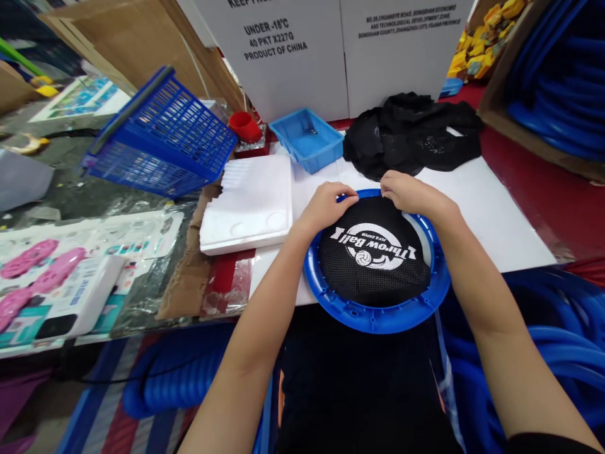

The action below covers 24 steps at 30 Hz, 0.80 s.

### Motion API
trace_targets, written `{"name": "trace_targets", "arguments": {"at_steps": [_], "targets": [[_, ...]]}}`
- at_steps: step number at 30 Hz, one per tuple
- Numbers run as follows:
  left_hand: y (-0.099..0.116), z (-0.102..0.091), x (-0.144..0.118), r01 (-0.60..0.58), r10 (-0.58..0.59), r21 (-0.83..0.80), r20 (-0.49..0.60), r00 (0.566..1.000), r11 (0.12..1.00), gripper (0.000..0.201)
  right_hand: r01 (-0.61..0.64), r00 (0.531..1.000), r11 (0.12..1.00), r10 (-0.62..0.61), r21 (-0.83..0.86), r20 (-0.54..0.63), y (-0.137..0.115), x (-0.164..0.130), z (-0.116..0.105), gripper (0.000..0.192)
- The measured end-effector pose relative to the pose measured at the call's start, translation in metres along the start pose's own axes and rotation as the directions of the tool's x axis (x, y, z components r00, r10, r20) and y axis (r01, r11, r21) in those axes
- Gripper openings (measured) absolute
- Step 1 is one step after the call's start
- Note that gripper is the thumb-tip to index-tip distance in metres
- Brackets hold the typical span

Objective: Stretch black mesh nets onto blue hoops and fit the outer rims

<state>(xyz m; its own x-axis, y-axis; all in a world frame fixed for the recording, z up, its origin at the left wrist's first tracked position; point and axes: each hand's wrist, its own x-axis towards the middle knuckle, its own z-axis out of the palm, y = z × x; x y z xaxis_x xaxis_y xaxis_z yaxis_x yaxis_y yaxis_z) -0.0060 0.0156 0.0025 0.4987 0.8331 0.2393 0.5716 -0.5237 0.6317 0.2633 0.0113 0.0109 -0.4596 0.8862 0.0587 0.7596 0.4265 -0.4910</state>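
A blue plastic ring (373, 315) lies on the white tabletop (496, 221) at its near edge. A black mesh net (373, 258) printed with "Throw Ball" in white is spread over the ring. My left hand (326, 205) pinches the net's far edge against the ring's far rim. My right hand (409, 192) grips the same far edge just to the right, fingers curled over the mesh. Both hands sit close together at the top of the ring.
A heap of black nets (411, 132) lies behind the ring. A small blue tray (307, 139), a red cup (244, 126), a white foam block (250, 205) and a tilted blue basket (163, 135) stand to the left. Blue rings (558, 82) fill boxes at right.
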Motion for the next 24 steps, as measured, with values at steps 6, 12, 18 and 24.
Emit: {"name": "trace_targets", "arguments": {"at_steps": [6, 12, 18, 24], "targets": [[0.013, 0.009, 0.008, -0.175, 0.169, 0.078, 0.073, 0.983, 0.981, 0.016, -0.047, 0.992, 0.987, 0.029, 0.152, 0.124, 0.012, -0.007, -0.018, 0.013], [0.012, 0.016, 0.01, -0.145, 0.144, 0.048, 0.028, 0.989, 0.988, 0.02, -0.074, 0.984, 0.945, 0.018, 0.318, 0.176, 0.021, -0.008, -0.024, 0.017], [0.007, 0.02, 0.014, 0.002, -0.001, -0.105, 0.012, 1.0, 0.994, 0.016, -0.073, 0.989, 0.966, 0.038, 0.247, 0.144, 0.021, -0.003, -0.019, 0.018], [0.0, 0.021, 0.014, 0.099, -0.117, -0.315, -0.037, 0.992, 0.944, 0.02, -0.039, 0.993, 0.996, 0.029, 0.081, 0.116, 0.011, -0.001, -0.016, 0.01]]}}
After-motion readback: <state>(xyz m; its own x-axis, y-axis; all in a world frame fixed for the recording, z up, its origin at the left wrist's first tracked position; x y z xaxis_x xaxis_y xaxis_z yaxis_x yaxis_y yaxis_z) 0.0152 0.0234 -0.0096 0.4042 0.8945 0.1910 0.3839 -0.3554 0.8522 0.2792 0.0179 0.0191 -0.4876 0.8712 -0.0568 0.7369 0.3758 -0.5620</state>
